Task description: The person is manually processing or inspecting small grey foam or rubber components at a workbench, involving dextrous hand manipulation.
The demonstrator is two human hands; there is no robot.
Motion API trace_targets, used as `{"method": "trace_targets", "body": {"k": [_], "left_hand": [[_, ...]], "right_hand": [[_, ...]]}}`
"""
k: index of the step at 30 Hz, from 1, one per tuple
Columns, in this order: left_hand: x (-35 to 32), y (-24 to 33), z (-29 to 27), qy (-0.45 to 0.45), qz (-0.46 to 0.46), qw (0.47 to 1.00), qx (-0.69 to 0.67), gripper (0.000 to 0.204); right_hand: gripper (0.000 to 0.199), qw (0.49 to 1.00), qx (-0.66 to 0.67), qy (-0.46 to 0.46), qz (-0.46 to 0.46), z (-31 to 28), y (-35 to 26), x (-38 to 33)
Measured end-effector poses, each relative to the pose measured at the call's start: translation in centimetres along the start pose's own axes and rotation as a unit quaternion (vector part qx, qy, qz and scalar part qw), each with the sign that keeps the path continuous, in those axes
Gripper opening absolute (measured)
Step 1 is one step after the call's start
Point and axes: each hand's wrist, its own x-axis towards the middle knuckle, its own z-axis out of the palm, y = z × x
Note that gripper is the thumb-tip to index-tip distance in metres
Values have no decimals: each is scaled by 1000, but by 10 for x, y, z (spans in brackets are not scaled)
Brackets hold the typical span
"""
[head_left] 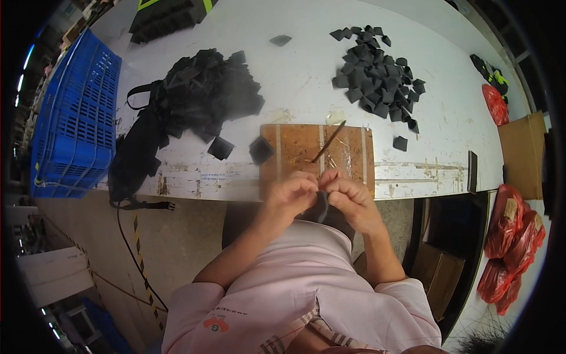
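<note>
Over the front edge of the table, my left hand [295, 194] and my right hand [352, 199] meet with fingertips pinched around a small dark piece of fabric [322, 209]. Most of that piece is hidden by the fingers. Just beyond the hands lies a brown wooden board [293, 162] with pale stripes. A thin dark stick-like tool [329, 141] rests slanting on it. One flat black square [260, 150] overlaps the board's left edge, and another black square [221, 148] lies to its left.
A large heap of black pieces [206, 88] sits left, beside a black bag [134, 156]. Folded black pieces [377, 79] are piled at right. A blue crate [79, 118] stands far left. Red plastic bags [510, 230] and a cardboard box [523, 156] are at far right.
</note>
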Motion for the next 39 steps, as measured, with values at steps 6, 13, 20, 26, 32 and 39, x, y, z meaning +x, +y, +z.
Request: {"method": "trace_targets", "body": {"k": [6, 13, 20, 26, 32, 39], "left_hand": [[-1, -3, -21, -246, -161, 935, -196, 4], [22, -46, -42, 199, 94, 881, 418, 18], [42, -79, -65, 143, 32, 795, 589, 10], [27, -15, -57, -137, 105, 932, 319, 10], [-6, -14, -24, 179, -4, 981, 76, 13], [-13, -23, 2, 160, -57, 985, 31, 9]], "right_hand": [[36, 953, 214, -113, 180, -3, 5, -12], [31, 965, -11, 247, 87, -76, -24, 50], [28, 965, -16, 218, 147, -29, 4, 19], [33, 878, 322, 25, 354, 33, 22, 36], [20, 843, 438, 168, 264, 48, 36, 30], [16, 812, 462, 240, 264, 52, 36, 21]]}}
